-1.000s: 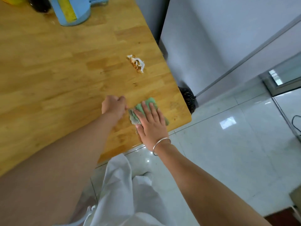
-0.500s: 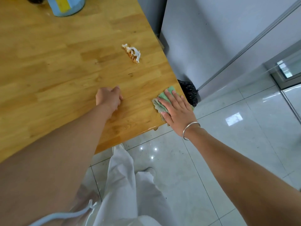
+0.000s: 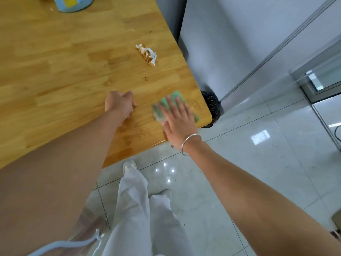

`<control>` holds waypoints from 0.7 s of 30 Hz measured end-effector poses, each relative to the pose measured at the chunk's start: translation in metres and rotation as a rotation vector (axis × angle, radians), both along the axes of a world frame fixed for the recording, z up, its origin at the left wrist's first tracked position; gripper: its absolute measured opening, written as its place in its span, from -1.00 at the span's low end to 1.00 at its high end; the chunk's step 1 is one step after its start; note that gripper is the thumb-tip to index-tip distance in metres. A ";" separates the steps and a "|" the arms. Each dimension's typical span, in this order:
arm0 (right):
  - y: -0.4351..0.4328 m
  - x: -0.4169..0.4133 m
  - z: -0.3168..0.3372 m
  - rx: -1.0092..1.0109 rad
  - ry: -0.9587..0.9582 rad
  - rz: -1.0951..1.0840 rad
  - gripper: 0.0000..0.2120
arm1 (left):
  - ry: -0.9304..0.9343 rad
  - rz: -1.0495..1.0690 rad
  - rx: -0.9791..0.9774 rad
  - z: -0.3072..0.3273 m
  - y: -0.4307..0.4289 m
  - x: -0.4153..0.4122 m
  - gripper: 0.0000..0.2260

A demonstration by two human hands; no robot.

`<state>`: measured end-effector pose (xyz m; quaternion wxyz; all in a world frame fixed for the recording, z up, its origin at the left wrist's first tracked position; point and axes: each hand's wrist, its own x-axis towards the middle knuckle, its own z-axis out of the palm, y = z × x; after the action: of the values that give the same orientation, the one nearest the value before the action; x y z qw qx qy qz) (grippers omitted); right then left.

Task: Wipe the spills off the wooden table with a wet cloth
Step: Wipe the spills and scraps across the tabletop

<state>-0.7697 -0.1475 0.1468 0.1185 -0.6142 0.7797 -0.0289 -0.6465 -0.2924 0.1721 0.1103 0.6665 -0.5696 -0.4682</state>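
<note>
One blue container (image 3: 73, 3) stands at the far edge of the wooden bench (image 3: 55, 71). My left hand (image 3: 120, 106) rests on the wood, fingers curled, holding nothing. One crumpled, stained tissue (image 3: 147, 54) lies beyond it. My right hand (image 3: 179, 121) presses one green cloth (image 3: 170, 99) flat near the bench's right corner, fingers straight and slightly spread.

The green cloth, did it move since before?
Yes. The right hand, pressing flat on the green cloth, slid it out to the corner of the table, then partway back toward the left hand. The left hand and the crumpled tissue stayed put.
</note>
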 end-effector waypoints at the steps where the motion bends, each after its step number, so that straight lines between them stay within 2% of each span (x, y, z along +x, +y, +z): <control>1: 0.006 0.006 -0.001 -0.013 -0.009 0.108 -0.47 | -0.004 0.000 -0.001 0.000 -0.001 0.000 -0.59; 3: 0.011 0.002 -0.002 -0.024 -0.017 0.240 -0.50 | -0.004 0.004 0.006 -0.001 -0.002 0.001 -0.59; 5: 0.011 -0.018 0.000 0.006 -0.005 0.203 -0.50 | -0.007 0.003 0.010 -0.002 -0.003 0.002 -0.59; 13: -0.022 -0.068 -0.002 0.015 -0.055 -0.298 -0.51 | -0.002 0.001 0.022 -0.002 -0.005 0.002 -0.59; 16: -0.030 -0.069 0.000 0.020 -0.072 -0.385 -0.53 | 0.012 -0.016 0.030 0.000 -0.005 0.001 -0.58; 17: -0.034 -0.071 0.000 -0.008 -0.131 -0.458 -0.54 | 0.012 -0.020 0.032 0.000 -0.005 0.002 -0.59; 20: -0.045 -0.084 0.009 -0.126 -0.417 -0.857 -0.57 | 0.010 -0.039 0.034 -0.001 -0.006 0.005 -0.59; 21: -0.045 -0.088 0.010 -0.167 -0.441 -0.936 -0.57 | 0.012 -0.042 0.033 -0.002 -0.006 0.005 -0.59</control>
<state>-0.8573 -0.1928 0.1570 0.2050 -0.1867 0.9222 -0.2695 -0.6419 -0.2988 0.1706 0.0927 0.6531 -0.5751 -0.4839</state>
